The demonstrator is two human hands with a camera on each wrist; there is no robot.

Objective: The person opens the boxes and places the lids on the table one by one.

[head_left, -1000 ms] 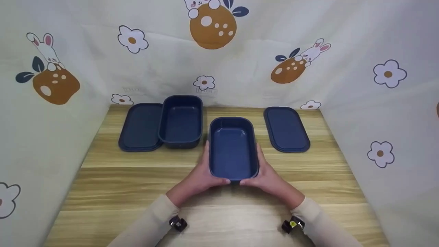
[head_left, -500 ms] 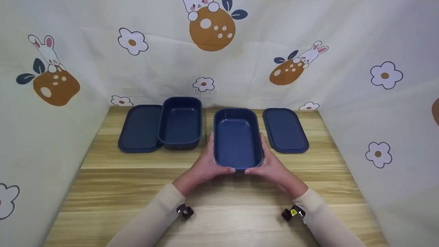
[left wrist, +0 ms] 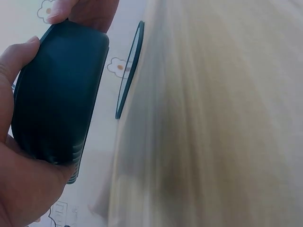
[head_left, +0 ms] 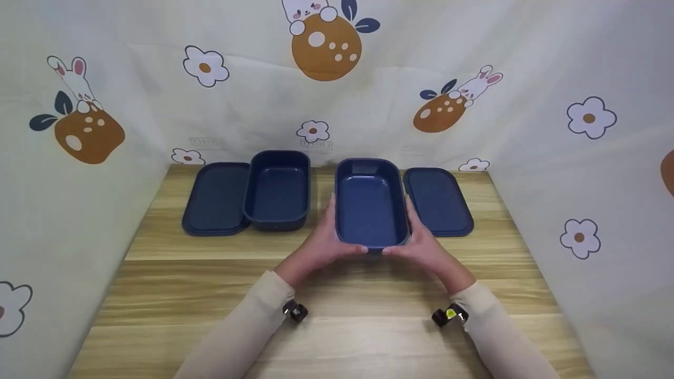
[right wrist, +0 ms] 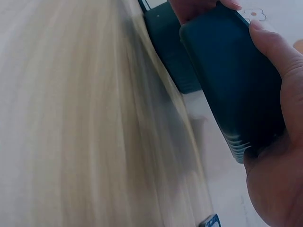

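Note:
Between both hands is a dark blue rectangular food container (head_left: 371,210), its open top facing up. My left hand (head_left: 325,242) grips its left side, thumb on the near rim. My right hand (head_left: 425,247) holds the right side the same way, the two thumb tips close together. In the wrist views the held container (left wrist: 61,90) hangs above the tabletop with a gap beneath it. A matching flat lid (head_left: 439,202) lies just right of it, partly covered by the container and right hand. The fingers under the container are mostly hidden in the head view.
A second blue container (head_left: 278,195) stands to the left, its side also visible in the right wrist view. Another lid (head_left: 217,200) lies beside it, its right edge hidden behind the container. A printed cloth (head_left: 253,100) surrounds the wooden table (head_left: 174,289) at back and sides.
Both hands have carried the container away from the person and a little to the right, bringing it close beside the right lid. The other container and both lids have stayed put.

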